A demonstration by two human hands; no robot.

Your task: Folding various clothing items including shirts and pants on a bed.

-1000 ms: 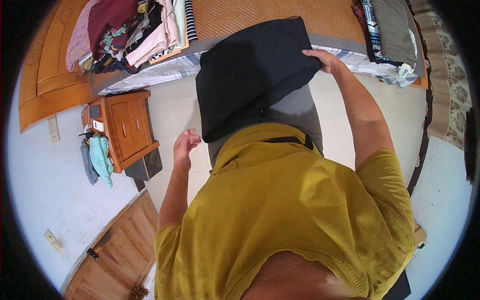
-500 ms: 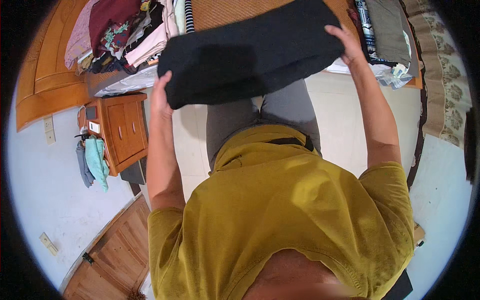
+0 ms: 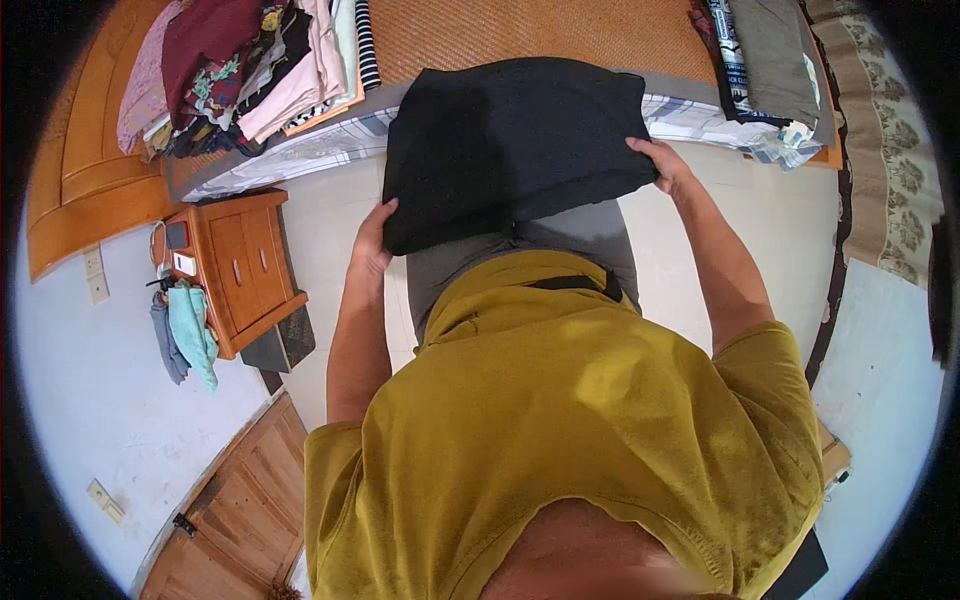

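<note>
My shirt (image 3: 575,410) is mustard yellow and loose—it has lots of creases on the front. It has a round neck (image 3: 572,500) and 2 short, wide sleeves (image 3: 335,470). A small black strip (image 3: 575,283) shows near my waist. My pants (image 3: 432,272) are grey. My left hand (image 3: 374,236) and right hand (image 3: 663,166) are bare—so are my 2 forearms (image 3: 360,335).

The left hand (image 3: 374,240) grips the black cloth (image 3: 510,150) at its near left corner; the right hand (image 3: 664,166) grips its right edge. Beyond lies a bed with a woven mat (image 3: 540,38), a clothes pile (image 3: 240,75) at left and folded clothes (image 3: 772,65) at right. A wooden nightstand (image 3: 240,265) stands on the left.
</note>
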